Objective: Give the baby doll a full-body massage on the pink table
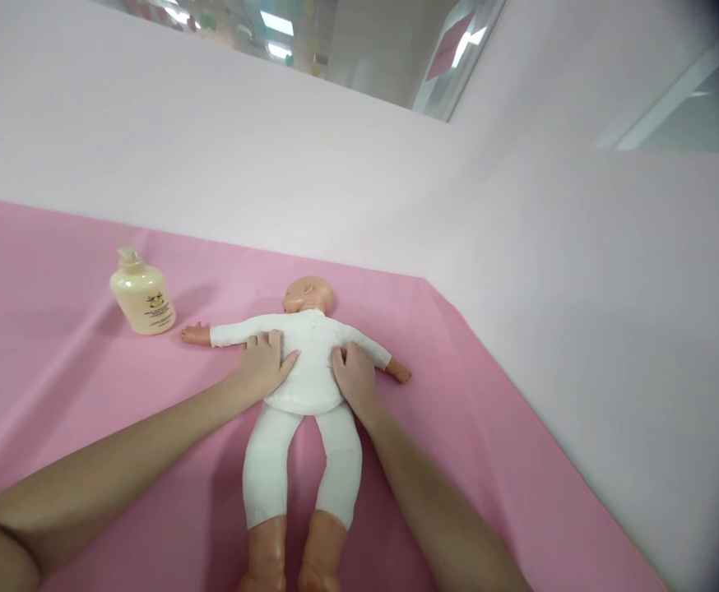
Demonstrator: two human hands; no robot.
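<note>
A baby doll [307,362] in a white top and white trousers lies on a pink sheet [489,427], head toward the wall, arms spread, bare feet toward me. My left hand [265,362] rests flat on the left side of the doll's torso, fingers spread, thumb across its middle. On the right side of the torso lies my right hand [352,376], fingers together and pointing toward the head. Neither hand grips anything; both press on the doll's clothed body.
A cream pump bottle [142,294] with a printed label stands on the sheet left of the doll's outstretched hand. Pale pink walls [520,205] rise behind and to the right. The sheet's right edge runs diagonally along the wall.
</note>
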